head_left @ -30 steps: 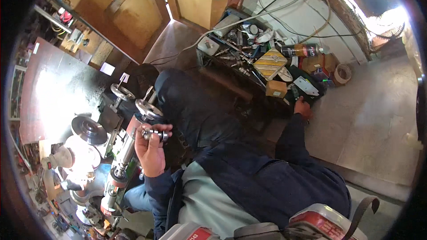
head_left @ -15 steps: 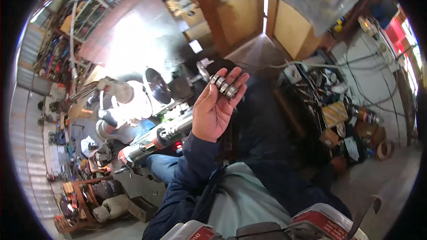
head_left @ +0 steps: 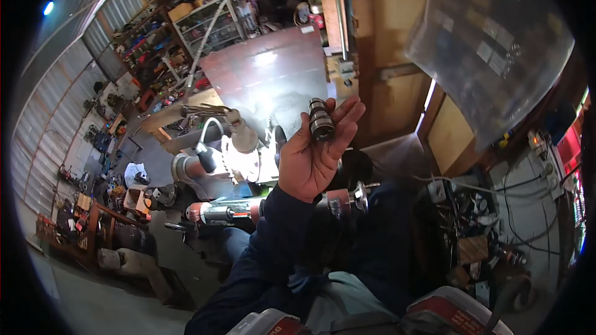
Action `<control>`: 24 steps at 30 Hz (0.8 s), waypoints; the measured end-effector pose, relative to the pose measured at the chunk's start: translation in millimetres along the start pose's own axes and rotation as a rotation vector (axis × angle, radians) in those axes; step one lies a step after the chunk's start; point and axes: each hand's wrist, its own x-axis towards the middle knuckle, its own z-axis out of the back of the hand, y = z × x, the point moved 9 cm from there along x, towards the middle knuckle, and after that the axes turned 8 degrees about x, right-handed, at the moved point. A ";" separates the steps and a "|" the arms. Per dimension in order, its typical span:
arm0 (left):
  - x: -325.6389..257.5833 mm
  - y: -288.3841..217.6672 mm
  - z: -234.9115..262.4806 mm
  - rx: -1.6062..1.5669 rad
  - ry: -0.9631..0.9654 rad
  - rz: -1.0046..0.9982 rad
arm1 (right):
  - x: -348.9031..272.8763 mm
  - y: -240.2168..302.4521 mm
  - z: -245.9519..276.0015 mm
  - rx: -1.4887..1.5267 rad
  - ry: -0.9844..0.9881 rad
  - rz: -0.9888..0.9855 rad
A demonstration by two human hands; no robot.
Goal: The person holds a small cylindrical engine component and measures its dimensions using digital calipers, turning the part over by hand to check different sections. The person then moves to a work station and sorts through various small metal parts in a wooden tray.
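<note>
My left hand [head_left: 308, 162] is raised in the middle with the palm turned up. Its thumb and fingers hold a small shiny stepped metal part [head_left: 321, 119] with rounded bands and dark grooves, standing nearly upright. Below and behind the wrist lies a machine with a long horizontal cylinder [head_left: 223, 211], and a round metal handwheel [head_left: 361, 196] shows at its right end. My right hand does not show; the area to the right of my body is dark.
A bright work lamp [head_left: 210, 158] glares left of my hand. Beyond it stands a large reddish sheet-topped surface [head_left: 267, 65]. A clear plastic sheet [head_left: 490, 49] hangs at upper right. Tools and cables crowd a bench [head_left: 475, 211] at right; cluttered shelves [head_left: 146, 49] stand far left.
My view has swung upward and rightward. My left hand still holds the metal part, now more upright. The hand at lower right has gone out of sight.
</note>
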 end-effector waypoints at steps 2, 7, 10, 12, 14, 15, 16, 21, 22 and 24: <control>1.6 -7.2 -26.2 -0.003 0.043 0.021 | 15.5 11.2 1.6 0.195 -0.014 0.037; 0.1 -29.3 -51.2 0.029 0.068 -0.026 | 67.4 40.7 32.3 0.613 -0.044 0.151; -6.0 -38.6 -65.9 0.041 0.091 -0.056 | 82.0 86.3 74.6 0.858 -0.050 0.218; -8.2 -41.5 -68.8 0.050 0.120 -0.077 | 75.4 133.1 130.3 1.005 -0.067 0.256; -13.5 -43.8 -70.6 0.089 0.145 -0.107 | 52.9 192.7 187.9 1.151 -0.076 0.293; -16.4 -44.4 -71.6 0.140 0.146 -0.129 | 35.1 218.4 212.4 1.223 -0.077 0.310; -18.0 -42.6 -70.1 0.184 0.144 -0.146 | 17.9 242.5 236.9 1.287 -0.081 0.325; -29.0 -25.4 -47.2 0.641 0.071 -0.298 | -79.5 347.3 344.3 1.629 0.058 0.655; -32.4 -17.4 -41.3 0.691 0.058 -0.294 | -100.3 370.2 362.0 1.714 0.214 0.774; -34.1 4.0 -28.1 0.714 0.031 -0.276 | -134.7 401.5 424.6 1.802 0.430 1.041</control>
